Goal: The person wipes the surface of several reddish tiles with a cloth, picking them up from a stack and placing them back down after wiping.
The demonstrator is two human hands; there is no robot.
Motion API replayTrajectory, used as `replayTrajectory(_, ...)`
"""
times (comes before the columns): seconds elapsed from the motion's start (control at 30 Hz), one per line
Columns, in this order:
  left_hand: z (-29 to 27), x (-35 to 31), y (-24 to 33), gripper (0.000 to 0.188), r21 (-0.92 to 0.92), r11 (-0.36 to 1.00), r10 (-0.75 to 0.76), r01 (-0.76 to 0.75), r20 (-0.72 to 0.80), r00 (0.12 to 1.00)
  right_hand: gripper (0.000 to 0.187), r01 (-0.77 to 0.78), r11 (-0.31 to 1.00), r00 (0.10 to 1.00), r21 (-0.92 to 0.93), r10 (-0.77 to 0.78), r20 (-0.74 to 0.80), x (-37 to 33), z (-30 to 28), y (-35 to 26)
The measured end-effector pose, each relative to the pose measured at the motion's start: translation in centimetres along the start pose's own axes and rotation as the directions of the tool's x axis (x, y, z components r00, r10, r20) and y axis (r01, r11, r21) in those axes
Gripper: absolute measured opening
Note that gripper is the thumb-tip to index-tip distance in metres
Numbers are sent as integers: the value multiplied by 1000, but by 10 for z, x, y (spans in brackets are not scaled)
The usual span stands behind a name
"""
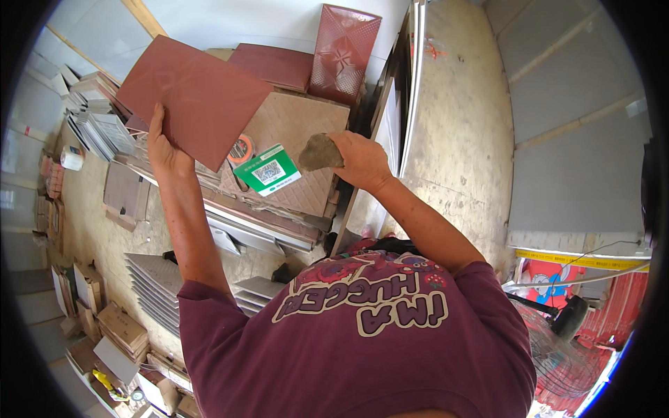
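My left hand (167, 150) grips the lower left edge of a flat reddish-brown tile (191, 97), raised and tilted, with the thumb on its front face. My right hand (364, 160) is closed round a rough grey-brown lump (320, 152) that looks like a stone. Beyond the hands, a stack topped by a tan tile (293, 122) carries a green and white card with a square code (267, 171) and an orange tape measure (241, 149). Behind it lie another reddish-brown tile (272, 64) and an upright glossy patterned tile (344, 52) leaning on the wall.
Tall white panels (411, 90) stand on edge right of the stack. Grey tiles (150, 289) are racked at lower left. Several cartons (122, 327) and a white roll (71, 157) are along the left side. A fan (564, 341) stands at lower right.
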State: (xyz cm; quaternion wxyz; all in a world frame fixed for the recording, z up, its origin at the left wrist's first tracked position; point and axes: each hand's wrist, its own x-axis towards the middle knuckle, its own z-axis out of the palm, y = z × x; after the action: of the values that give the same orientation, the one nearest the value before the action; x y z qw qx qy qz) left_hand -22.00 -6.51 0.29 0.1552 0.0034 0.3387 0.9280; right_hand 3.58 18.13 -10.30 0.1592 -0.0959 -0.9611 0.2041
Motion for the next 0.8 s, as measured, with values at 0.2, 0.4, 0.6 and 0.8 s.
replayTrajectory(0.2, -10, 20, -8, 29, 79, 997, 16, -10, -72, 997, 60, -8, 1000, 998, -4, 8, -55, 0, -1, -3)
replayTrajectory(0.4, -12, 56, -26, 26, 109, 994, -9, 28, -169, 986, 60, -10, 1000, 999, -12, 9, -39, 0, -3, -5)
replayTrajectory(0.6, -7, 97, -58, 28, 61, 991, -108, 119, -160, 981, 59, -19, 1000, 999, -16, 18, -33, 0, -3, -5)
replayTrajectory(0.8, -10, 141, -99, 26, 71, 983, -154, 167, -156, 976, 60, -21, 1000, 996, 2, 21, -85, 0, -1, -5)
